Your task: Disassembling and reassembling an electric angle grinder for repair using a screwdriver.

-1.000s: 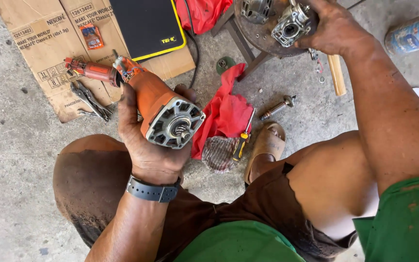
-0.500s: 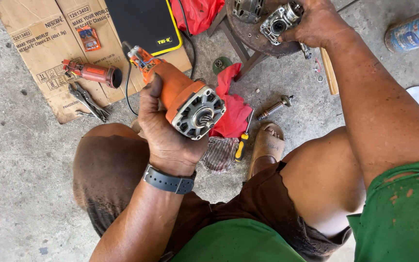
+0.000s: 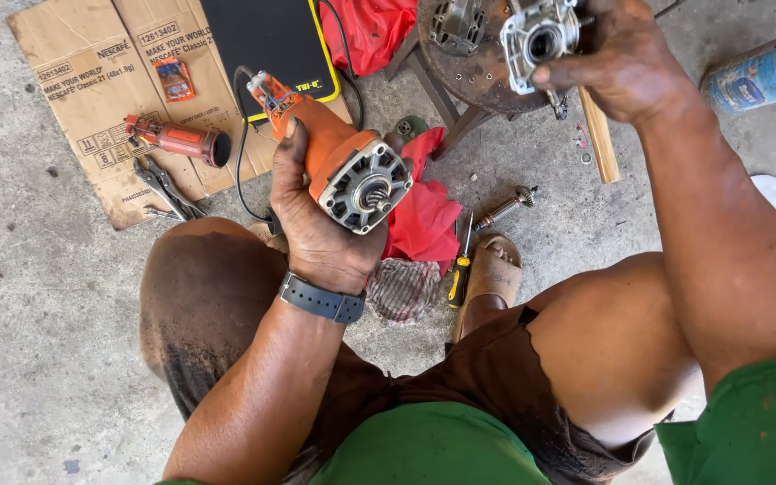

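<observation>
Orange grinder body [image 3: 339, 162] sits clamped in the left hand [image 3: 316, 229], fingers wrapped round it, open motor end tilted up above the left knee. Right hand [image 3: 626, 58], arm outstretched, grips a grey gear housing [image 3: 539, 38] over the round metal stool [image 3: 473, 67]; red rag [image 3: 424, 216] on the floor between.

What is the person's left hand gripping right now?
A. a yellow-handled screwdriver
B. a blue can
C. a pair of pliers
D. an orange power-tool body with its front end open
D: the left hand wraps around the orange power-tool body, whose open end shows a small spindle, while the right hand holds a grey metal housing.
</observation>
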